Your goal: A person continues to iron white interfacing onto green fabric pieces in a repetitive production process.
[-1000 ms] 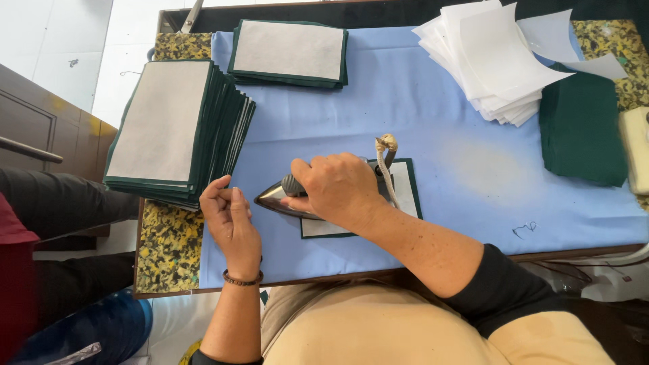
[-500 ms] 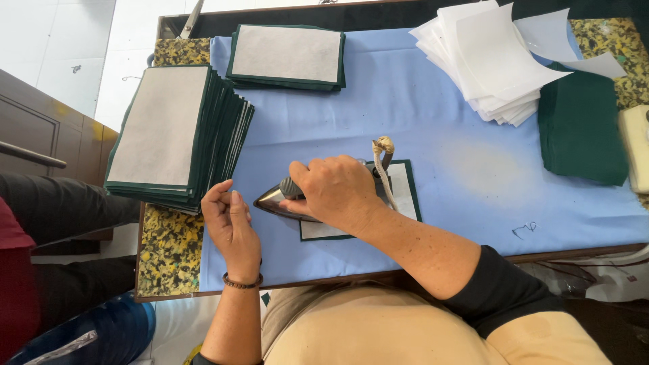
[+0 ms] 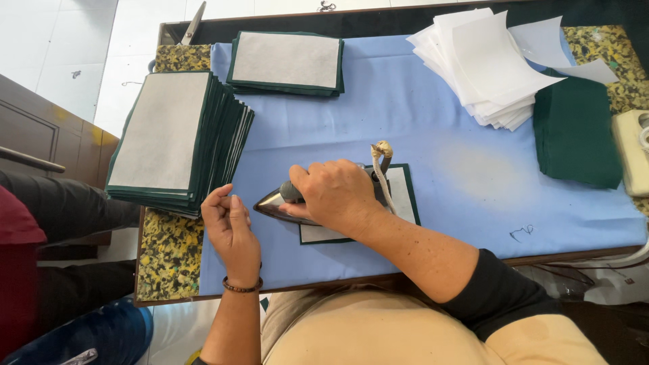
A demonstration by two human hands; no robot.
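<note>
My right hand [image 3: 337, 194] grips the handle of a metal iron [image 3: 274, 201], whose tip points left. Under the iron lies a green fabric piece with a white lining on top [image 3: 403, 197], flat on the blue cloth-covered board [image 3: 433, 155]. My left hand [image 3: 230, 226] rests on the blue cloth just left of the iron's tip, fingers loosely curled, holding nothing. A cord [image 3: 380, 169] with a knotted wrap rises from the back of the iron.
A tall pile of green pieces with white lining [image 3: 172, 135] stands at the left, a smaller pile [image 3: 286, 62] behind it. White sheets [image 3: 487, 64] and folded green fabric [image 3: 574, 132] lie at the right. A person's leg in dark trousers [image 3: 61, 209] is at far left.
The iron and my right hand have stayed almost in place. My left hand has shifted slightly and curled a little beside the iron's tip.
</note>
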